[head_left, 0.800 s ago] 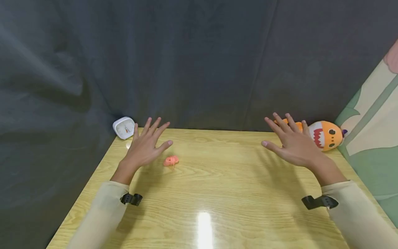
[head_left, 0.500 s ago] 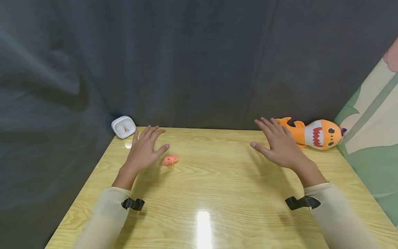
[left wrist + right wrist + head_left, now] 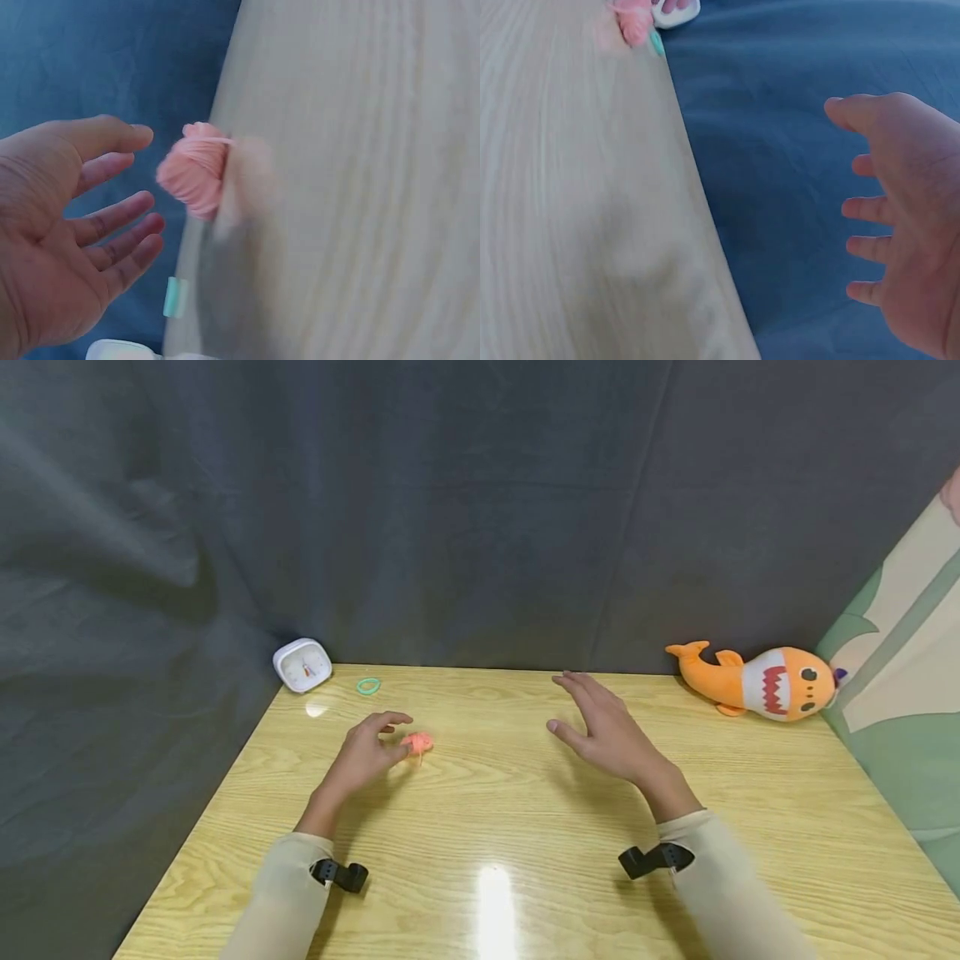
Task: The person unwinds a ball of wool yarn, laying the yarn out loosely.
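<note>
A small bundle of coral-pink yarn [image 3: 420, 742] lies on the wooden table, left of centre, a loose strand trailing from it. Close on its left is my left hand [image 3: 365, 755], fingers loosely bent; the left wrist view shows a gap between the fingertips and the yarn bundle [image 3: 196, 171]. My right hand [image 3: 611, 733] hovers over the table right of centre, its fingers extended and holding nothing. In the right wrist view, the right hand [image 3: 915, 217] has its palm facing sideways with the thumb raised.
A white clock [image 3: 302, 666] stands at the back left corner, with a green ring [image 3: 368, 686] beside it. An orange plush shark [image 3: 757, 683] lies at the back right. Dark curtain [image 3: 465, 527] hangs behind the table [image 3: 525, 827].
Both hands have come lower and nearer the middle, the right moving well leftward. My left fingers have bent beside the yarn. The green ring and the whole plush shark are now uncovered.
</note>
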Demonstrator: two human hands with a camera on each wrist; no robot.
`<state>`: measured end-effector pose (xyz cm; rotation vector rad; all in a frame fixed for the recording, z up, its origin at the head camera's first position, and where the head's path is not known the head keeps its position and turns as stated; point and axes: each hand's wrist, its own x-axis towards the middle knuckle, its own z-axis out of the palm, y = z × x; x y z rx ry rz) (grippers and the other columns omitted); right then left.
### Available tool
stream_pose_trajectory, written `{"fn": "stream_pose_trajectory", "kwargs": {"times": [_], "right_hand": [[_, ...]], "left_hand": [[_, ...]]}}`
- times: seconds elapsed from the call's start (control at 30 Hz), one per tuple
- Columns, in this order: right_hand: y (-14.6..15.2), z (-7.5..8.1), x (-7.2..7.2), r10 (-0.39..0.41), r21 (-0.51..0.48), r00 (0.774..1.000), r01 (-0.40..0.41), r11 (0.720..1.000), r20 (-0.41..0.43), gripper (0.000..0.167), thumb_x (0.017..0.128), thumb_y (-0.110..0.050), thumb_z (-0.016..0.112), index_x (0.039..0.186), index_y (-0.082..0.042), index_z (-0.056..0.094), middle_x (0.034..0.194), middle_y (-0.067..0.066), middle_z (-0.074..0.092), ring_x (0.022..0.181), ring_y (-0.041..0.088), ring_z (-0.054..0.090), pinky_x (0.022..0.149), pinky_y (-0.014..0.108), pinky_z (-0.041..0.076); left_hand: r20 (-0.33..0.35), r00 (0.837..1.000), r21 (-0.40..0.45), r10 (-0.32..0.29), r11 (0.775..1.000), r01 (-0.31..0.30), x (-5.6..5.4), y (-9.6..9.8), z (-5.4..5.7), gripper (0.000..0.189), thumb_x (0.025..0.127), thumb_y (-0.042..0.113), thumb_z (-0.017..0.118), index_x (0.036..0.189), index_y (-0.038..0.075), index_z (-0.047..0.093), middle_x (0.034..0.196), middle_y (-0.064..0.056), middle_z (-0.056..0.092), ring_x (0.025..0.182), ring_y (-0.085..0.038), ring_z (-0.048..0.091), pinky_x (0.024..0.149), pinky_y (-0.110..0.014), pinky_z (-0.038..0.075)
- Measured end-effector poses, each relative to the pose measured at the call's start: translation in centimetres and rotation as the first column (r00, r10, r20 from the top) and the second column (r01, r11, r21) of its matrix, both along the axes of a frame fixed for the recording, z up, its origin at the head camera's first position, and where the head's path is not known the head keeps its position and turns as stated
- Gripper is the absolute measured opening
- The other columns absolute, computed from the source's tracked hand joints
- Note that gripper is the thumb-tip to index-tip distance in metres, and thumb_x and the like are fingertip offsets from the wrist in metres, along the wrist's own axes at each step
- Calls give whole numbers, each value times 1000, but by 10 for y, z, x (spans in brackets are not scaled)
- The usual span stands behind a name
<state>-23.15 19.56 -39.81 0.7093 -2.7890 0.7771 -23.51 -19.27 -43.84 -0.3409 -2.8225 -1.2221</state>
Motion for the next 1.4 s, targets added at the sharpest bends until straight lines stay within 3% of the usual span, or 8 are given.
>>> {"fn": "stream_pose_trajectory", "kwargs": {"times": [0.17,0.33,0.6,0.77,0.87,1.0,1.2,1.4], "right_hand": [[-18,-12,-2,24,-65,1000,-24,998,12,65,104,-41,59,159,-15,36,165,16,36,154,41,32,119,71,25],[-30,-25,-1,47,-93,997,-42,995,56,62,105,-42,57,158,-14,38,164,14,38,152,41,35,119,70,28],[-40,-39,3,75,-180,990,-52,982,123,56,106,-36,57,155,-14,41,162,13,42,152,37,37,120,64,33],[-49,-43,8,106,-223,983,-70,972,152,54,107,-35,56,155,-16,41,160,9,43,151,35,39,119,61,37],[-55,-43,11,131,-247,978,-88,965,164,53,107,-36,56,155,-18,42,159,7,45,150,34,41,117,60,40],[-62,-40,16,157,-280,974,-107,954,162,52,106,-36,58,153,-19,45,156,5,49,145,33,47,113,59,44],[-70,-35,18,157,-356,987,-135,925,35,41,102,-22,66,139,-7,59,133,12,65,122,34,65,104,51,53],[-78,-30,21,70,-476,995,-93,874,-66,26,97,-15,73,121,-8,68,113,9,73,104,22,72,95,44,59]], "left_hand": [[31,1000,67,3,998,-5,-4,-2,-15,43,89,3,76,130,8,63,141,-23,59,122,-44,66,99,-56,56],[13,1000,65,28,997,-29,-5,0,-27,36,85,-1,78,118,9,67,125,-17,69,112,-35,71,96,-50,58],[-74,995,43,65,997,-62,-8,7,-32,25,86,7,83,109,10,72,106,-11,77,99,-27,73,89,-45,59],[-74,991,81,107,992,-101,-7,13,-33,22,86,7,82,107,8,72,101,-11,78,95,-26,74,87,-41,60],[-56,991,140,119,984,-111,-4,19,-30,21,87,7,81,106,8,72,101,-11,77,95,-25,75,85,-37,62],[-20,993,248,113,963,-105,3,33,-18,22,87,8,80,108,12,73,107,-11,76,96,-25,76,81,-32,63],[-57,996,386,74,921,-47,10,61,2,23,89,10,80,110,13,73,108,-10,76,93,-20,76,77,-23,61],[-112,991,457,78,889,-19,12,83,14,23,88,9,81,109,12,73,106,-8,75,94,-19,76,80,-25,62]]}}
